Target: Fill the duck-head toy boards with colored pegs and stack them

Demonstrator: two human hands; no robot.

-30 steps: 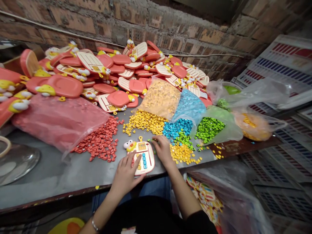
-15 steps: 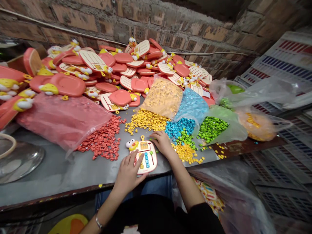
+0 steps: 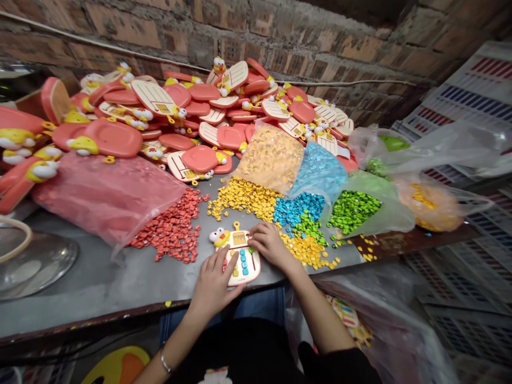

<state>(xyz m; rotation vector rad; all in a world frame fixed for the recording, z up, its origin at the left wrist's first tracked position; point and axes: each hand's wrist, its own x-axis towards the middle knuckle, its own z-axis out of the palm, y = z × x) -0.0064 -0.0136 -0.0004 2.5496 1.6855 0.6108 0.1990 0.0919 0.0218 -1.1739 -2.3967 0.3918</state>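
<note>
A cream toy board [image 3: 253, 273] with a pink rim and a duck head at its top left lies flat near the table's front edge. It has rows of red, yellow and blue button pieces. My left hand [image 3: 214, 277] rests on its left side, fingers spread over the red and yellow rows and thumb along the near edge. At the board's upper right, my right hand [image 3: 271, 246] has its fingers curled together on a green button piece [image 3: 250, 249] by the slot. The fingertips partly hide that piece.
Loose red pieces [image 3: 172, 229] lie left, with yellow pieces [image 3: 248, 200], blue pieces [image 3: 298, 208] and green pieces [image 3: 354, 210] beyond, spilling from plastic bags. Behind them is a heap of pink toy boards [image 3: 204, 93] against a brick wall. A glass lid [image 3: 40, 266] sits at left.
My right hand's fingers have drawn closer together over the slot's green piece. My left hand stays on the board. The view has shifted slightly.
</note>
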